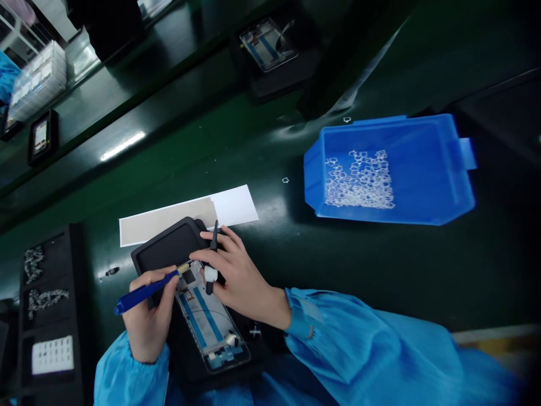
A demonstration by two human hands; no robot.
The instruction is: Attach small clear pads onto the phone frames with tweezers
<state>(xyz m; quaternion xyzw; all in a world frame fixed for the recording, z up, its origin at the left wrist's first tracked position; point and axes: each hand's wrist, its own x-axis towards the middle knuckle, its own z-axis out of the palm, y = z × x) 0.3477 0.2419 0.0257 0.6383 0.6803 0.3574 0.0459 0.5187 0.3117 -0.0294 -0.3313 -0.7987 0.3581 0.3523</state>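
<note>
My left hand (150, 316) is closed around a blue pen-like tool (146, 294), whose pale tip meets the upper end of a phone frame (207, 316). The frame lies tilted on a black tray (169, 248) and shows blue strips, a thin dark cable and small loose connectors. Over the frame's upper right edge is my right hand (240, 276). A slim black tool, seemingly tweezers (214, 239), with a white piece near its lower end, is tucked between its fingers. The right index fingertip rests near the pale tip; what lies under it is hidden.
A blue bin (426, 169) at right holds many small white frames (363, 186). Behind the tray lies a white and beige strip (234, 206). A black parts tray (46, 332) with small parts stands at left. Another phone frame (268, 45) sits on the far shelf.
</note>
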